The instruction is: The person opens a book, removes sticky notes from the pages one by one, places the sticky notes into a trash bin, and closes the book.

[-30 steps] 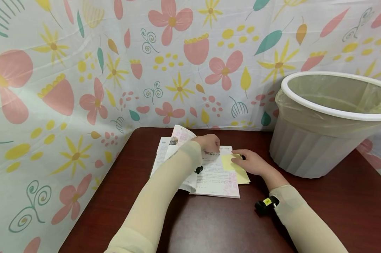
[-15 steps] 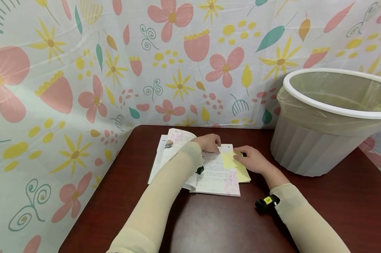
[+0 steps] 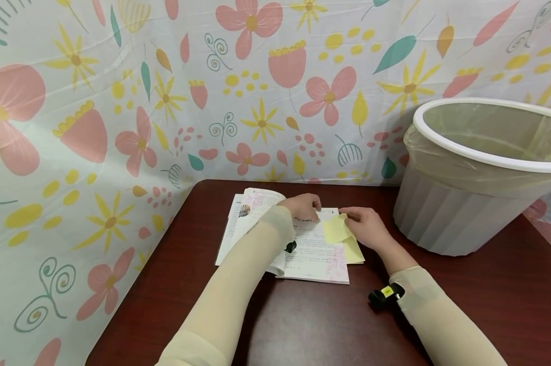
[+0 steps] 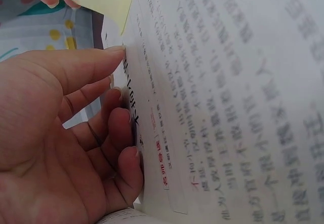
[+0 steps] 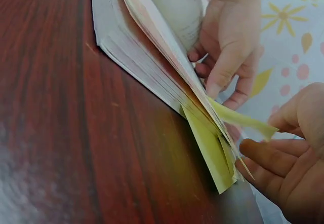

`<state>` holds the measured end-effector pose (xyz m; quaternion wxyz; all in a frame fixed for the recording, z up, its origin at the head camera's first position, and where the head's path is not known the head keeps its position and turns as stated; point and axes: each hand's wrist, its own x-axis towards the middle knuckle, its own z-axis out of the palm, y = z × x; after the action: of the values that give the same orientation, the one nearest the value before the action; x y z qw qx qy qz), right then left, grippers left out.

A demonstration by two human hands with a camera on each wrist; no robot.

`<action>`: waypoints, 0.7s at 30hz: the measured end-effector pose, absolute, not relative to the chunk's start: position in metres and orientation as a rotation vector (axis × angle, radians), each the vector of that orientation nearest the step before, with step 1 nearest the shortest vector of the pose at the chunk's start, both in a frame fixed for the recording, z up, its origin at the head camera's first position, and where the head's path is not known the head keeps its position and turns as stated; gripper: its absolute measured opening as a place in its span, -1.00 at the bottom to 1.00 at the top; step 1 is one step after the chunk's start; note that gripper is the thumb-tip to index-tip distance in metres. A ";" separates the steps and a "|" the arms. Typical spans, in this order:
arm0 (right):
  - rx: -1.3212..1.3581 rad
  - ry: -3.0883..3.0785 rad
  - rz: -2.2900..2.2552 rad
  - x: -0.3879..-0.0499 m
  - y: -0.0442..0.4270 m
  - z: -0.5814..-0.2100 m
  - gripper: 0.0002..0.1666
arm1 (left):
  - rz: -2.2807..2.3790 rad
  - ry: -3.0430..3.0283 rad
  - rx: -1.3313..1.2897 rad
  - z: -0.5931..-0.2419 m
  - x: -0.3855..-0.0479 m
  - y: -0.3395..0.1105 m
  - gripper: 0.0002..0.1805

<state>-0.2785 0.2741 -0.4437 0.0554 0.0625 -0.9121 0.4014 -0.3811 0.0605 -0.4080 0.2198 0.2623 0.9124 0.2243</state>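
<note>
An open book (image 3: 312,267) of printed text lies on the dark table. A yellow sticky note (image 3: 336,230) is on its right-hand page, with the right edge raised. My right hand (image 3: 368,226) pinches that edge between thumb and fingertips; in the right wrist view the note (image 5: 245,120) stretches from the page to the fingers. More yellow paper (image 3: 355,253) sticks out beneath the page at the book's right side. My left hand (image 3: 302,207) rests on the upper part of the page, its fingers loosely bent and the fingertips against the print in the left wrist view.
A grey bin (image 3: 444,218) with a white rim and a clear liner stands at the right of the table (image 3: 312,325). Flower-printed cloth (image 3: 257,91) hangs behind and to the left. Lifted pages (image 3: 257,203) curve up under my left forearm.
My right fingers have taken hold of the sticky note's right edge and lifted it from the page. The left hand has stayed almost still; the upright pages have dropped somewhat leftward.
</note>
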 end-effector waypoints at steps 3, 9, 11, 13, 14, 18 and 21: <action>0.137 -2.750 1.263 -0.279 0.274 -0.443 -0.52 | 0.621 2.520 0.717 -0.409 -0.382 0.061 -0.69; 0.022 -2.704 1.559 -0.279 0.270 -0.443 -0.39 | 0.596 2.540 0.693 -0.414 -0.387 0.064 -0.72; -0.016 -2.689 1.663 -0.279 0.268 -0.443 -0.33 | 0.587 2.549 0.688 -0.414 -0.387 0.064 -0.73; -0.027 -2.687 1.703 -0.278 0.266 -0.442 -0.32 | 0.586 2.554 0.688 -0.414 -0.387 0.064 -0.74; -0.024 -2.690 1.699 -0.278 0.265 -0.442 -0.34 | 0.587 2.555 0.690 -0.413 -0.386 0.064 -0.74; 0.053 -2.737 1.530 -0.277 0.264 -0.440 -0.46 | 0.589 2.558 0.697 -0.412 -0.385 0.064 -0.74; 0.118 -2.768 1.372 -0.276 0.263 -0.439 -0.56 | 0.585 2.561 0.687 -0.412 -0.386 0.064 -0.73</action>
<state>-0.2764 0.2630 -0.4387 0.0250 0.0381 -0.8950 0.4438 -0.3855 0.0638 -0.4121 0.2117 0.2471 0.9218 0.2105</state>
